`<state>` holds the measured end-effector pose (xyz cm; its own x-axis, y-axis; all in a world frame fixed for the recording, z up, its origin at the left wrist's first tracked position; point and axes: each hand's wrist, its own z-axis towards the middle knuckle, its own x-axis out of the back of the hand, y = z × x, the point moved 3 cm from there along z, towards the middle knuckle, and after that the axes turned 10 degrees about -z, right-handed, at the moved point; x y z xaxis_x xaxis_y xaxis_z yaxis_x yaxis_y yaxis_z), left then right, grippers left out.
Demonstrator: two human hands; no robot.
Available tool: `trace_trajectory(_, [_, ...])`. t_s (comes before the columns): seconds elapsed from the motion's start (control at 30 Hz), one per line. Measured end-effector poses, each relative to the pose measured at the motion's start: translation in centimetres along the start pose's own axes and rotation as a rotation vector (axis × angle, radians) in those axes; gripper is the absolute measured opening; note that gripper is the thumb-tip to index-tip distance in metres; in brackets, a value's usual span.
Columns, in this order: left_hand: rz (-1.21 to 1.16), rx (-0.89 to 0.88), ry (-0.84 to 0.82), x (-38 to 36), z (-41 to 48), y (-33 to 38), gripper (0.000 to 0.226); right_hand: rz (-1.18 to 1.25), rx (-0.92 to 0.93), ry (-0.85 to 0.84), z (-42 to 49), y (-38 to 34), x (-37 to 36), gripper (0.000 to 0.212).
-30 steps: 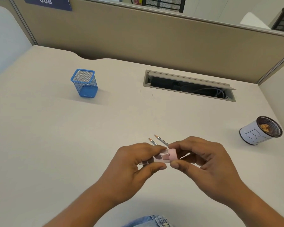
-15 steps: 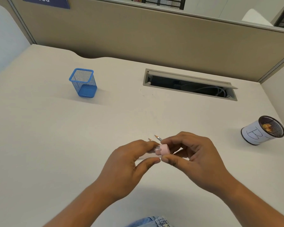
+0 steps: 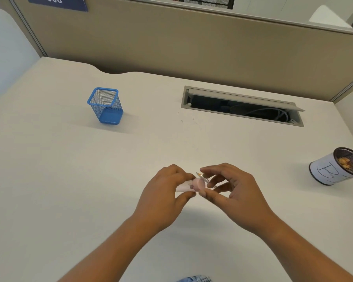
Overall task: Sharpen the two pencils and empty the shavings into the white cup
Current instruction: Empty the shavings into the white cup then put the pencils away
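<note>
A small pink pencil sharpener (image 3: 198,184) with a clear shavings case (image 3: 182,187) is held between both hands above the desk's middle front. My left hand (image 3: 163,196) pinches the clear case end. My right hand (image 3: 230,195) has thumb and fingertips on the pink end. Behind the sharpener a sharpened pencil (image 3: 204,178) lies on the desk, its point toward the far left; the hands hide the other pencil. The white cup (image 3: 324,171), marked with a letter B, stands at the right with brown shavings (image 3: 344,162) inside its dark mesh.
A blue mesh pencil holder (image 3: 106,105) stands far left on the desk (image 3: 69,180). An open cable slot (image 3: 243,106) with wires lies at the back centre. A beige partition wall borders the desk behind and at the right.
Both hands shifted slightly left with the sharpener. My right fingers loosened and spread around the pink end. Only one pencil tip shows now instead of two.
</note>
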<state>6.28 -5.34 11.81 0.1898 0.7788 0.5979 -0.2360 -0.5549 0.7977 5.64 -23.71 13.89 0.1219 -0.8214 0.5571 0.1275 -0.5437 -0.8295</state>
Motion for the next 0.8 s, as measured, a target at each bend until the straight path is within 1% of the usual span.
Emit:
trace_trajectory(0.07, [0.078, 0.027, -0.029, -0.5, 0.5, -1.2, 0.028, -0.018, -0.075, 0.031, 0.6, 1.8, -0.1, 0.03])
trace_trajectory(0.17, [0.192, 0.068, -0.135, -1.6, 0.8, -3.0, 0.034, -0.111, -0.176, 0.066, 1.3, 5.2, -0.2, 0.025])
trace_trajectory(0.23, [0.257, 0.072, -0.193, -2.4, 0.8, -3.9, 0.034, -0.171, -0.218, 0.07, 1.6, 7.1, -0.4, 0.024])
trace_trajectory(0.33, [0.294, 0.091, -0.227, -3.2, 0.9, -4.8, 0.033, -0.256, -0.263, 0.059, 1.7, 9.3, -0.8, 0.021])
trace_trajectory(0.5, [0.312, 0.085, -0.271, -4.3, 1.1, -5.3, 0.026, -0.359, -0.277, 0.056, 1.9, 10.8, -1.4, 0.02])
trace_trajectory(0.67, [0.287, 0.106, -0.285, -5.2, 1.2, -6.1, 0.033, -0.451, -0.269, 0.043, 2.1, 11.3, -1.7, 0.027])
trace_trajectory(0.8, [0.297, 0.106, -0.271, -5.5, 1.1, -6.4, 0.036, -0.473, -0.295, 0.034, 1.9, 11.6, -1.7, 0.028])
